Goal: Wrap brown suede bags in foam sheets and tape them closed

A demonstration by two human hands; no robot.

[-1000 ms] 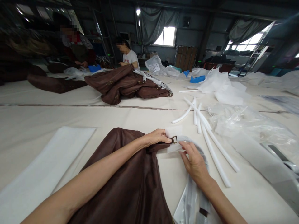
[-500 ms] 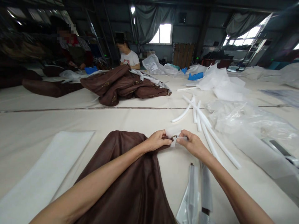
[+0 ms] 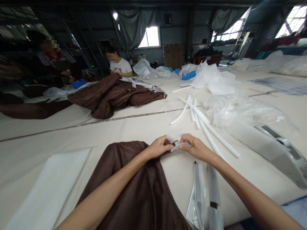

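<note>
Mid-frame, my left fingers gripped the strap and my right fingers pinched the sheet beside the buckle, seemingly wrapping it, which called for folding over.

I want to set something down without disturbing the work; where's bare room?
Bare cream tabletop lies between the smooth dark-brown leather item and the buckled brown leather heap; another patch lies between the right forearm and the silver-gray device. Crowded: slender white rods beside crumpled clear plastic film.
</note>
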